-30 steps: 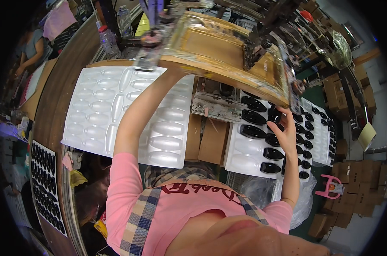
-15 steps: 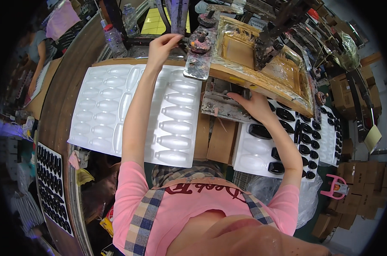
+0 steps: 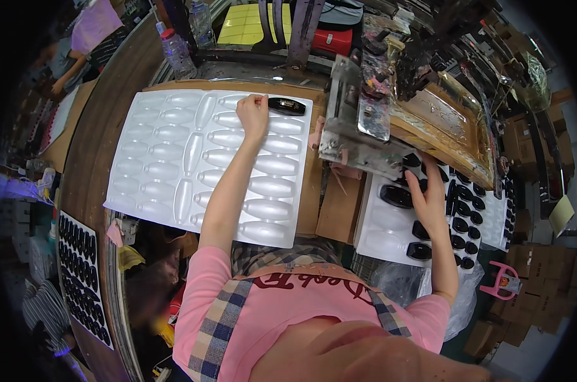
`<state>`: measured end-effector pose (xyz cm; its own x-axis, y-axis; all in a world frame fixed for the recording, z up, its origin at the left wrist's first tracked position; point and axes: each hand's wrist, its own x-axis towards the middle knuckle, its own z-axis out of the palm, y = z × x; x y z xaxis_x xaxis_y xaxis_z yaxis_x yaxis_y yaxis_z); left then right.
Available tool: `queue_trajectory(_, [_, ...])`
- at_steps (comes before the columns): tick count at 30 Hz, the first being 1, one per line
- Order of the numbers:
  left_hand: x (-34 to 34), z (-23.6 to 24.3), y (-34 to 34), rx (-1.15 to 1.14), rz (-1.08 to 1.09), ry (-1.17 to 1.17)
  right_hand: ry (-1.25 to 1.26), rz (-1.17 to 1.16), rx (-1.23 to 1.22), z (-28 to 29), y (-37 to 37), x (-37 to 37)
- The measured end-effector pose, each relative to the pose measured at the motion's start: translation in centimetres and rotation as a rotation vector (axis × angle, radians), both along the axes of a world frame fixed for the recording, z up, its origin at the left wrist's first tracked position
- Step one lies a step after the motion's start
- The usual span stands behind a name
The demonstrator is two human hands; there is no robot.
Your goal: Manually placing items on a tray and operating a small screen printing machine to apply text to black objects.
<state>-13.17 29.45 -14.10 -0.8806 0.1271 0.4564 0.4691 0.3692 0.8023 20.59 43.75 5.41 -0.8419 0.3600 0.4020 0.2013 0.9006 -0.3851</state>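
My left hand (image 3: 253, 114) pinches at the left end of a glossy black oval piece (image 3: 287, 106) with gold print, at the top of the large white moulded tray (image 3: 151, 149). My right hand (image 3: 427, 191) has thumb and fingers apart over black pieces (image 3: 395, 196) in the right-hand white tray (image 3: 387, 223), touching or just above them; some fingertips are hard to see. A paint-stained metal fixture (image 3: 352, 156) stands between the trays, under a wooden-framed screen (image 3: 457, 149) with clamps and dark arms.
Cardboard (image 3: 336, 216) lies between the trays. Plastic jars (image 3: 177, 54) stand behind. A board of black pieces (image 3: 85, 280) is at lower left, cartons (image 3: 537, 286) and a pink stool (image 3: 505, 283) at right. Another person (image 3: 69, 63) works at upper left.
My left hand has come from the screen frame down onto the left tray, where a black piece now lies. My right hand has moved from the fixture to the right tray's pieces.
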Motion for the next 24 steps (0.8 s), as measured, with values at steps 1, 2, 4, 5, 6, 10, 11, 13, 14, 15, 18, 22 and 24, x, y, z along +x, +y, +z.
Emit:
queue_trajectory(1, [-0.1,-0.2,-0.3,-0.029,-0.038,-0.011,-0.030,0.020,0.023,0.0,-0.2,0.6])
queue_trajectory(2, [-0.1,-0.5,-0.5,-0.085,0.004,0.042,-0.131,0.023,0.049,-0.4,-0.3,1.2])
queue_trajectory(4, [0.2,-0.2,-0.2,-0.189,0.065,0.151,-0.332,0.007,0.107,-0.8,-0.7,2.5])
queue_trajectory(5, [0.2,-0.4,-0.1,-0.186,0.053,0.137,-0.395,-0.005,0.180,-0.9,-1.2,2.6])
queue_trajectory(6, [0.1,-0.6,0.0,-0.182,0.036,0.125,-0.419,-0.021,0.177,-0.9,-1.4,2.7])
queue_trajectory(10, [-0.7,-1.4,0.0,-0.113,0.009,0.212,-0.419,-0.015,0.154,-0.9,-1.1,2.5])
queue_trajectory(11, [-1.2,-2.6,0.0,-0.179,0.054,0.194,-0.391,-0.005,0.126,-0.7,-1.1,2.4])
queue_trajectory(13, [-0.5,-0.1,0.1,-0.238,-0.013,0.095,-0.283,0.020,0.101,-1.0,-0.5,2.8])
queue_trajectory(14, [-0.1,0.8,0.1,-0.269,-0.044,0.044,-0.319,-0.084,-0.003,-0.7,-0.5,3.2])
queue_trajectory(15, [-0.5,0.7,0.1,-0.133,0.055,0.215,-0.354,-0.175,-0.103,0.2,-0.7,3.3])
queue_trajectory(18, [-0.8,2.7,-0.1,0.219,-0.155,0.294,-0.138,-0.271,-0.228,-0.3,0.2,4.4])
queue_trajectory(22, [3.2,10.6,0.7,-0.147,-0.349,0.519,0.038,-0.204,-0.354,0.6,1.1,4.4])
queue_trajectory(24, [4.4,12.6,2.3,0.062,-0.632,0.484,0.092,-0.071,-0.392,0.6,1.7,3.6])
